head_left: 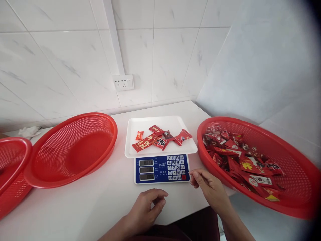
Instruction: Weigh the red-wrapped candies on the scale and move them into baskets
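A digital scale [162, 170] with a blue keypad panel stands in the middle of the table, its display digits too faint to read surely. Several red-wrapped snack packets [147, 142] lie on its white tray [160, 121]. My left hand [146, 207] rests in front of the panel, loosely curved, thumb and forefinger apart and nothing between them. Close to the panel's right edge, my right hand [208, 187] has its fingers curled together, with nothing visible in them. On the right, a red mesh basket [298, 170] holds many red snack packets [248, 160].
To the left stands another red mesh basket [82, 144] with nothing in it, and a further red basket [15, 180] is cut off by the frame. Crumpled white tissue [29, 132] lies by the tiled wall. A power socket [123, 82] is mounted above the table [100, 207].
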Demonstrator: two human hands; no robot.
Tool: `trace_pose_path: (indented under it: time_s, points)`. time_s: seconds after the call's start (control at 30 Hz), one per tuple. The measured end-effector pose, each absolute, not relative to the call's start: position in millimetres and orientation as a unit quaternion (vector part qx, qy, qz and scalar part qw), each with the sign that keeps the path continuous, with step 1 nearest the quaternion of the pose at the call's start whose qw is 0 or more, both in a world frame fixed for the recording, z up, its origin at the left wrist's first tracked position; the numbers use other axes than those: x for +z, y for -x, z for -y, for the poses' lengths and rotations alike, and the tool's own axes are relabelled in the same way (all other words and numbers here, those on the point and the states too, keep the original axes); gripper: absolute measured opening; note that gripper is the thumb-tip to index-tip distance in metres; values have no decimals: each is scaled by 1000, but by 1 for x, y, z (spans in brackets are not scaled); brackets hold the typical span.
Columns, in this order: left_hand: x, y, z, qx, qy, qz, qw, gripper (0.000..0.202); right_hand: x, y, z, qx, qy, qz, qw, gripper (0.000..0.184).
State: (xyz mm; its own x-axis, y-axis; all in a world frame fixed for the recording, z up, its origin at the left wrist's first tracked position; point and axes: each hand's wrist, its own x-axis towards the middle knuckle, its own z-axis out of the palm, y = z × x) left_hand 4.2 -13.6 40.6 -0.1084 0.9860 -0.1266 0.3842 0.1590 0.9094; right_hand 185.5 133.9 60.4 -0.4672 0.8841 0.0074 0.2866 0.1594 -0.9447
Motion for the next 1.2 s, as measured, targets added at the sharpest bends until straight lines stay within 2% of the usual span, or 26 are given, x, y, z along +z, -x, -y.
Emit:
trace_pose_path:
  time_s: [0.3, 0.53, 0.67, 0.77, 0.97, 1.2]
  points:
    - [55, 5, 10, 399, -533, -657, 354, 18, 44, -190, -136, 499, 424, 684, 322, 39]
    - [110, 38, -8, 419, -555, -692, 195, 18, 5, -201, -132, 450, 444, 660, 405, 42]
    - [137, 53, -33, 359, -610, -701, 89, 19, -5, -204, -131, 444, 437, 667, 408, 40]
    - [144, 59, -59, 267, -697, -664, 32, 29, -5, -205, -131, 458, 418, 677, 396, 38]
    - [142, 52, -102, 115, -744, -656, 65, 51, -5, -207, -133, 468, 411, 667, 409, 39]
    - [135, 45, -114, 87, -730, -672, 88, 51, -13, -206, -136, 492, 397, 656, 414, 40]
